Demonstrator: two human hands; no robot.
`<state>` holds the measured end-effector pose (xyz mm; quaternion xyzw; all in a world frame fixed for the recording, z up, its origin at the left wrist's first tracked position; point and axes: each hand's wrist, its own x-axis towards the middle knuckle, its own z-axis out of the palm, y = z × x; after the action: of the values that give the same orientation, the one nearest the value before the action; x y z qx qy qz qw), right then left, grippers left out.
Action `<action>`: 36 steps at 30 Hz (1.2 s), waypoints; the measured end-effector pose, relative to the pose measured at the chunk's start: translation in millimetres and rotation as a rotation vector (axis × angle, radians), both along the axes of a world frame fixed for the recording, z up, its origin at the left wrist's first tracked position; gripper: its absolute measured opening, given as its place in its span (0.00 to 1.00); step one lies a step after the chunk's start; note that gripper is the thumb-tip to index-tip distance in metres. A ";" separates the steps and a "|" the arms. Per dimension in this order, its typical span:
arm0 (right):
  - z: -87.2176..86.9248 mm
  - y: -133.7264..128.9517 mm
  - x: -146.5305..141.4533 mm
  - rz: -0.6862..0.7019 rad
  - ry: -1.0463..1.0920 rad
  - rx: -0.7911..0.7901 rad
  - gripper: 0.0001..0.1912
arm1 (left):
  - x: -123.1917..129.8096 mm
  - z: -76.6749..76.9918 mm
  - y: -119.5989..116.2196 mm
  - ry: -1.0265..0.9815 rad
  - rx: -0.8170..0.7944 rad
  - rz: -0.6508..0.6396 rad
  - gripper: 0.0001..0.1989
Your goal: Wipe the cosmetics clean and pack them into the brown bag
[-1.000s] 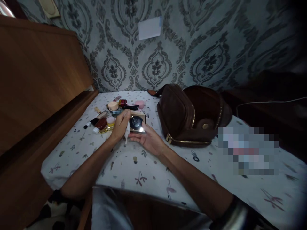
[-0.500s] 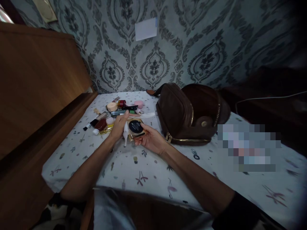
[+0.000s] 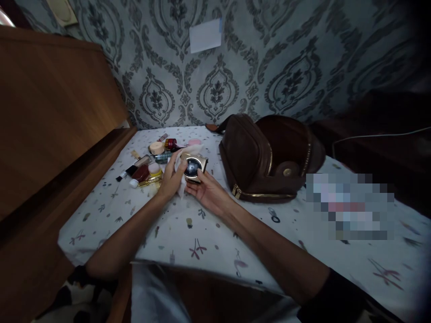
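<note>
A gold-rimmed makeup compact (image 3: 192, 168) with a round black face is held above the table in front of me. My right hand (image 3: 211, 194) grips it from the right, thumb on its face and fingers underneath. My left hand (image 3: 171, 181) is closed on a thin white wipe (image 3: 192, 150) and presses it against the compact's left side. Beyond my left hand lies a cluster of cosmetics: a cream-coloured jar (image 3: 156, 148), a dark red jar (image 3: 170, 143), a gold tube (image 3: 150, 181) and a black-and-white brush (image 3: 126, 172).
A brown leather bag (image 3: 249, 157) with gold zips stands open to the right of my hands. Farther right, a patch of the patterned tablecloth (image 3: 188, 242) is blurred out. A wooden panel (image 3: 57, 98) rises on the left, and a papered wall (image 3: 242, 58) closes the back.
The compact has been raised slightly and tilted. My left hand has brought the wipe around its left and far side, where before the wipe hung down beside it.
</note>
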<state>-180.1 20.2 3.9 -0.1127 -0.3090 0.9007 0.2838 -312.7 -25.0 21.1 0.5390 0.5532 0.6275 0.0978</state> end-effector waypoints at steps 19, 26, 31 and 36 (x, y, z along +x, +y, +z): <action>0.3 6.0 3.4 -0.138 -0.136 0.215 0.11 | -8.8 0.6 0.1 -0.139 0.033 0.105 0.24; 4.9 3.1 4.4 -0.053 -0.098 0.118 0.08 | -6.6 -1.9 -0.7 -0.163 -0.007 0.081 0.25; 7.1 -4.6 5.3 0.051 -0.116 0.072 0.06 | -11.0 -5.0 -1.0 -0.286 -0.010 0.133 0.27; 6.7 0.3 4.3 0.018 -0.119 -0.018 0.05 | -4.5 -4.3 -0.9 -0.238 -0.029 0.067 0.26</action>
<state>-175.8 20.5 10.6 -0.1657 -0.3184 0.8976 0.2558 -317.2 -25.9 16.8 0.4404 0.5647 0.6818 0.1494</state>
